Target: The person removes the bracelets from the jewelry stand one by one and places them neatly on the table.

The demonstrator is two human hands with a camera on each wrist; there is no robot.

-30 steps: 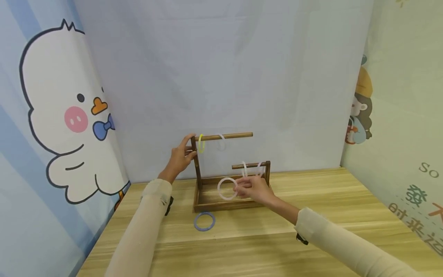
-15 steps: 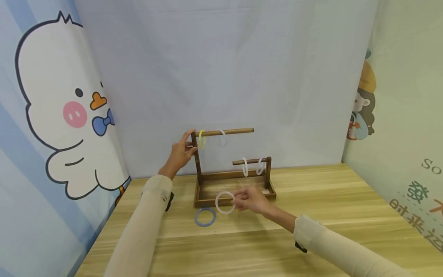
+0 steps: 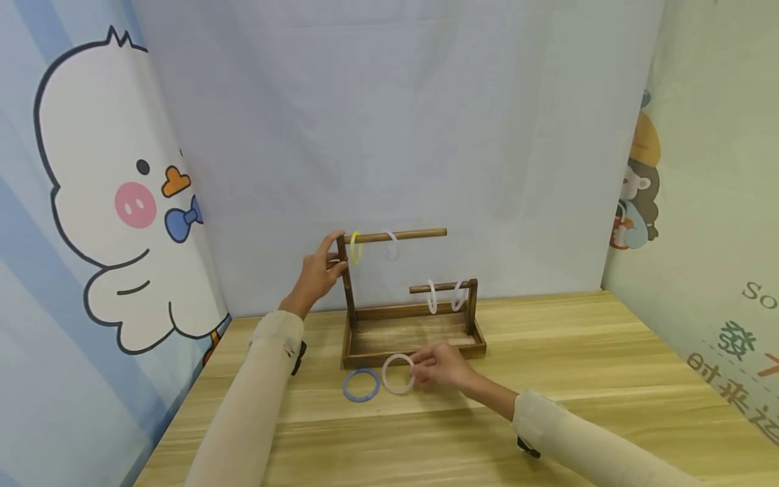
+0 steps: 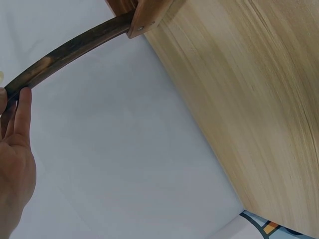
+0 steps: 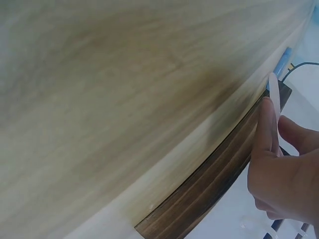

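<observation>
My left hand (image 3: 315,276) grips the top of the tall post (image 4: 65,52) of a dark wooden rack, its fingers around the wood. Between thumb and fingers my right hand (image 3: 443,366) pinches a pale pinkish ring bangle (image 3: 398,393), held in front of the rack's tray (image 3: 389,358). Just left of it a blue bangle (image 3: 362,399) lies on the table. From the upper bar (image 3: 420,234) hang a yellow bangle (image 3: 356,247) and a pale lilac one (image 3: 392,246). The lower bar (image 3: 420,289) carries a white bangle (image 3: 433,297) and a pale purple one (image 3: 458,296).
The wood-grain table (image 3: 535,352) reaches back to a plain grey-white cloth backdrop (image 3: 402,122). Printed curtains stand on both sides, a duck figure (image 3: 97,203) on the left one.
My right hand has brought the pale bangle down and toward me, from before the lower bar to the front of the tray beside the blue bangle. The left hand keeps its grip.
</observation>
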